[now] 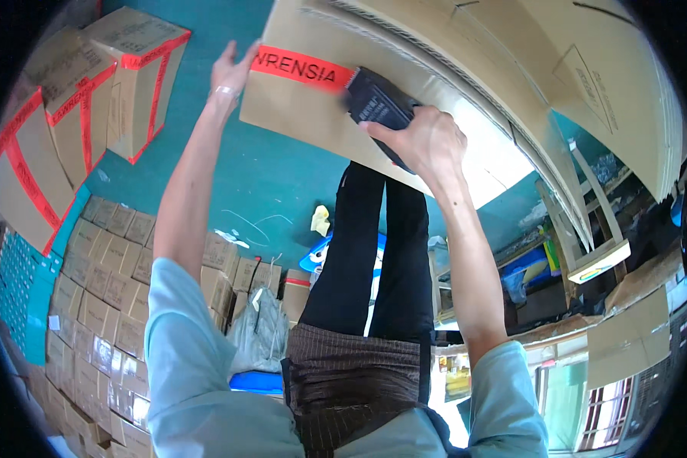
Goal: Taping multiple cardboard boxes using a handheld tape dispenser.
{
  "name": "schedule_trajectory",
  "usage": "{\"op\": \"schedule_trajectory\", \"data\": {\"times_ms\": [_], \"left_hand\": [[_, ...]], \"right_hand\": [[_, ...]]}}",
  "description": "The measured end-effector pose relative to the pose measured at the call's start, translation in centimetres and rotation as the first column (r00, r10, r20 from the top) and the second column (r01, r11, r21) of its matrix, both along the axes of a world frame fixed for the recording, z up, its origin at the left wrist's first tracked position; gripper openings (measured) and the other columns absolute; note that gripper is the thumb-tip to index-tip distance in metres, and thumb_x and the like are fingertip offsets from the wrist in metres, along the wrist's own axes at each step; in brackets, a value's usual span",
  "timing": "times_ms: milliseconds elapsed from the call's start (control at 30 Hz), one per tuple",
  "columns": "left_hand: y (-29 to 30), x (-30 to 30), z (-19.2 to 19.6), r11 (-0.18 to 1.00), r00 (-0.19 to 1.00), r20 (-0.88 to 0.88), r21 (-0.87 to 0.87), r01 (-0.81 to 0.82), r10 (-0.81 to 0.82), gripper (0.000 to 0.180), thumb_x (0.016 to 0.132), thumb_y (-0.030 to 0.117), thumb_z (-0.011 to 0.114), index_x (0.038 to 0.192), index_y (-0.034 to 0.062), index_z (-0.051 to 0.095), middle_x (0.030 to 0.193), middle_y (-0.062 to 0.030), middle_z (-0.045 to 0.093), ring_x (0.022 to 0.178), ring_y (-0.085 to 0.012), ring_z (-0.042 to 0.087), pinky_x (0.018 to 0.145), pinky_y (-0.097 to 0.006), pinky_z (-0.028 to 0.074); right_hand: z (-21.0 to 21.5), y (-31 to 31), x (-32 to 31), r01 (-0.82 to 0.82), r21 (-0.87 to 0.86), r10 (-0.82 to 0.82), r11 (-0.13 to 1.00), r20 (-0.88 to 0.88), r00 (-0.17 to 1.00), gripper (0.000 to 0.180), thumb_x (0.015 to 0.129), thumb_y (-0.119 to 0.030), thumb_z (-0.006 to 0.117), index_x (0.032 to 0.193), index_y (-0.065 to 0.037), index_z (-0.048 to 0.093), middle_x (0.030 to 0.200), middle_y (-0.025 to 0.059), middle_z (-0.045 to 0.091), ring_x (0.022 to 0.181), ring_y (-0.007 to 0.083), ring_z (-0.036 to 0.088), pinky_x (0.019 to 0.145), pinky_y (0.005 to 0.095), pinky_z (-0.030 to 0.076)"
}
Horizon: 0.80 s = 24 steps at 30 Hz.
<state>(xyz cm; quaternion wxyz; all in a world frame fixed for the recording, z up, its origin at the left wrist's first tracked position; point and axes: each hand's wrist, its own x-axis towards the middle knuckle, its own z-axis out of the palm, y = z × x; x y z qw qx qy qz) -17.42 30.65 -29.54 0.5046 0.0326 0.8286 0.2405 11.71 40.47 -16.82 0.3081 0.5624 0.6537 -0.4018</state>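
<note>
My right hand (429, 143) grips a black tape dispenser (383, 103), its toothed end against a large brown cardboard box (301, 114). A strip of red printed tape (301, 67) runs across the box's face from the dispenser to the left edge. At that left edge is my left hand (233, 72), fingers apart and holding nothing; the fingertips lie at or just beside the end of the tape. Whether they touch the box I cannot tell.
Taped brown boxes (137, 84) stand on the green floor (252, 191) at the far left. Many small stacked cartons (107, 305) fill the lower left, with a grey plastic bag (259, 332) beside them. Flat cardboard sheets (588, 84) and a wooden frame (599, 256) are on the right.
</note>
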Motion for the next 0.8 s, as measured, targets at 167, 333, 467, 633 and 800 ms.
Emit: {"op": "schedule_trajectory", "data": {"times_ms": [167,333,467,633,800], "left_hand": [[-0.4,3.4,3.7,0.939,0.946,-0.175,0.166,0.302,-0.273,0.044,0.086,0.032,0.069,0.112,-0.0038,0.064,0.099,-0.0054,0.068,0.089,-0.0096,0.059,0.083,-0.024,0.045],[0.1,1.7,3.9,0.912,0.922,-0.179,0.172,0.372,-0.342,0.041,0.087,0.031,0.069,0.107,-0.0038,0.065,0.097,-0.0047,0.067,0.086,-0.0080,0.058,0.080,-0.023,0.045],[0.6,1.9,3.2,0.894,0.891,-0.247,0.148,0.423,-0.380,0.041,0.087,0.033,0.068,0.104,-0.0040,0.066,0.095,-0.0050,0.068,0.084,-0.0077,0.058,0.080,-0.023,0.045],[1.8,4.7,4.7,0.686,0.477,-0.721,0.004,0.728,-0.502,0.097,0.082,0.042,0.070,0.141,-0.0114,0.015,0.140,-0.0292,0.030,0.134,-0.0336,0.026,0.110,-0.041,0.022],[9.5,17.6,11.0,0.065,-0.380,-0.881,-0.413,0.908,-0.284,0.108,0.078,0.065,0.060,0.142,-0.0086,0.015,0.144,-0.0406,0.009,0.134,-0.0581,0.004,0.100,-0.074,0.006]], "right_hand": [[1.9,-0.4,2.9,-0.007,0.033,0.014,0.999,-0.203,0.979,0.070,0.063,-0.066,0.070,0.086,0.001,0.070,0.069,0.0162,0.067,0.069,0.0297,0.068,0.067,0.0366,0.054],[7.7,-2.5,21.1,0.220,-0.065,-0.218,0.973,0.028,0.976,0.067,0.063,-0.064,0.072,0.090,-0.003,0.071,0.068,0.0149,0.067,0.069,0.0274,0.069,0.067,0.0381,0.054],[2.7,-3.9,29.0,0.244,0.022,-0.234,0.969,0.382,0.894,0.068,0.064,-0.065,0.069,0.088,-0.002,0.071,0.072,0.0164,0.068,0.073,0.0313,0.069,0.068,0.0403,0.055],[-4.1,-7.8,29.3,0.249,0.260,-0.338,0.933,0.395,0.855,0.068,0.066,-0.066,0.067,0.079,0.000,0.068,0.077,0.0202,0.068,0.076,0.0357,0.068,0.069,0.0431,0.054],[3.1,-13.4,31.9,0.627,0.305,-0.697,0.717,0.306,0.648,0.067,0.065,-0.059,0.074,0.084,0.006,0.069,0.072,0.0224,0.067,0.073,0.0333,0.069,0.066,0.0417,0.052]]}}
